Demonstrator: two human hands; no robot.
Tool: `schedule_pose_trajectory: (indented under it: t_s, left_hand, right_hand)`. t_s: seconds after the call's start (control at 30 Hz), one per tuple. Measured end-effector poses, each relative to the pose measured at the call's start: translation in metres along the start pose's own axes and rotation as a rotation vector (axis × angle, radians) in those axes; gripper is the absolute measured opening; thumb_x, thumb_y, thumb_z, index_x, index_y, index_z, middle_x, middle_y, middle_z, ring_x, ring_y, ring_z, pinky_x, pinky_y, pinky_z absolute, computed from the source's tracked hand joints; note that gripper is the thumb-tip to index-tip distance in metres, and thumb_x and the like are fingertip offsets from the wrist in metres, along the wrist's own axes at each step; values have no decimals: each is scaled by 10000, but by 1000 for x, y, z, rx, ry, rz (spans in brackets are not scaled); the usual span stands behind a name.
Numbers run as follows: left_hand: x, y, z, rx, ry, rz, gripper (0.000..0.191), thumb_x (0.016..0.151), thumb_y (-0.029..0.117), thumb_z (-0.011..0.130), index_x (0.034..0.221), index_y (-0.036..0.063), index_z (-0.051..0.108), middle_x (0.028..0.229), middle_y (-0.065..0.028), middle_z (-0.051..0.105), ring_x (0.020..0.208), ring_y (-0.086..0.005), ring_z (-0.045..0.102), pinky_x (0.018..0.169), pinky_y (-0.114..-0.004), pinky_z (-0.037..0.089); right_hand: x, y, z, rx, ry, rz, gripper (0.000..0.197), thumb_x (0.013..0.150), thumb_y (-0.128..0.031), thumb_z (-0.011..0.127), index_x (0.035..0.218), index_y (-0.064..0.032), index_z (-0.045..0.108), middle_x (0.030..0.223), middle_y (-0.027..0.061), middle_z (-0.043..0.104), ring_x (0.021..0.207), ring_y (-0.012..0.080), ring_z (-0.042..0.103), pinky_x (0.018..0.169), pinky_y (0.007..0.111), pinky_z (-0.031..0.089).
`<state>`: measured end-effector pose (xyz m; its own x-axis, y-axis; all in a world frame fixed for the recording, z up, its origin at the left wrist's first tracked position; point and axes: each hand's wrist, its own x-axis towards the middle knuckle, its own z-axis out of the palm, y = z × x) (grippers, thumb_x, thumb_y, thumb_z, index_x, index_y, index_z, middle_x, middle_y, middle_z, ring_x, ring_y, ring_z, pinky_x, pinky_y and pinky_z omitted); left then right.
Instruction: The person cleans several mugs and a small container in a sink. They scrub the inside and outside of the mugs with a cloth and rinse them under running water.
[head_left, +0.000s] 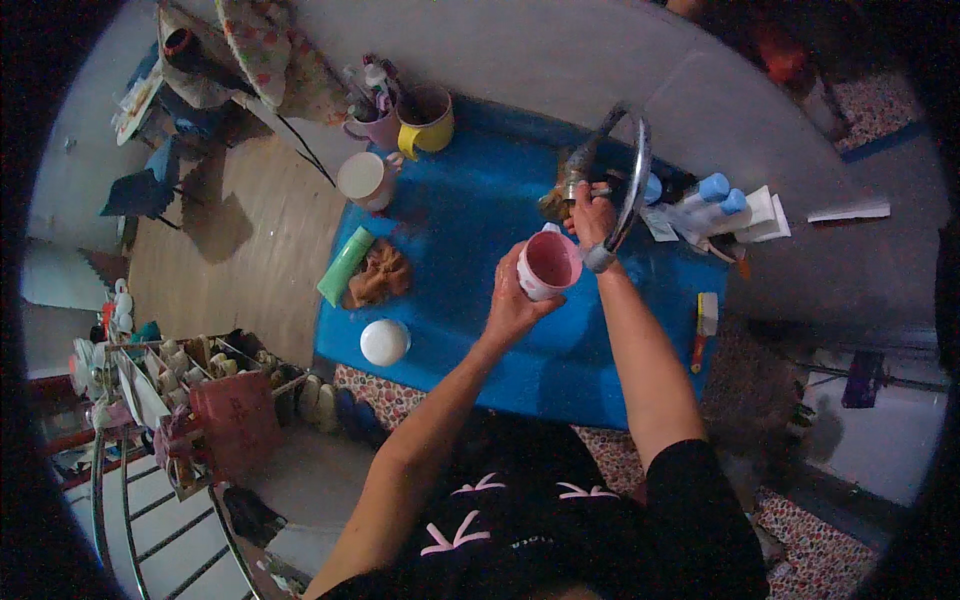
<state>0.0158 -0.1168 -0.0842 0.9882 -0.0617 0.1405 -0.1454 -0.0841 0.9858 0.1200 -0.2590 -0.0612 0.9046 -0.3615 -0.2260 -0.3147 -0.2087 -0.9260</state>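
My left hand (508, 300) holds a pink-and-white cup (551, 262) around its side, above a blue washstand top (465, 255). The cup is tilted, its mouth facing up towards me, and the pink inside shows. Just beyond it, my right hand (592, 221) has its fingers on the small metal handle at the base of a faucet (642, 161). The faucet's chrome gooseneck arches over my right wrist, and its outlet end (598, 259) hangs beside the cup's rim. Whether water is running cannot be made out.
At the back left stand a yellow mug (429, 136), a pink mug (375, 131) with toothbrushes and a pale mug (364, 181). A green tube (346, 266) touches a brown lump (384, 271), near a white round container (385, 343). Blue-capped bottles (712, 191) and a brush (706, 315) lie right.
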Motion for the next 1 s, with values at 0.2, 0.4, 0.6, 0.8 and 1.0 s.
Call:
schedule_pose_trajectory:
  t_s: [0.2,0.4,0.6,0.8,1.0]
  left_hand:
    - [1,8,-1,133,-42,7,840,518,171,783,1230,74,348,1201,-132,419,1155,-304,373,962,-399,320]
    - [2,22,4,51,-34,-66,827,519,146,784,1223,68,357,1190,-136,428,1150,-319,373,961,-401,320]
    - [10,15,-8,416,-28,69,819,504,96,769,1217,67,368,1190,-155,426,1137,-353,375,939,-424,335]
    - [31,28,-26,747,-136,461,652,617,93,670,1202,51,385,1185,-174,440,1101,-363,419,904,-442,360]
    - [48,42,-41,476,-462,290,662,576,98,686,1175,61,409,1131,-160,460,1053,-337,445,888,-402,389]
  right_hand:
    - [-4,-2,3,-21,59,10,361,874,-385,427,993,-44,425,579,76,529,457,161,556,399,252,432]
    - [-5,8,-2,57,40,20,367,868,-382,443,1020,-48,427,661,92,542,516,160,567,424,258,441]
    - [-76,14,-32,-360,22,-398,434,894,-392,406,1150,-41,396,902,99,544,788,161,552,651,289,465]
    - [-102,-14,-27,260,-607,49,460,903,-370,404,1193,-12,387,1133,93,462,1015,178,444,865,310,372]
    - [-112,-54,-46,-566,-878,-373,557,759,-291,574,1190,14,395,1216,194,433,1135,316,418,953,365,336]
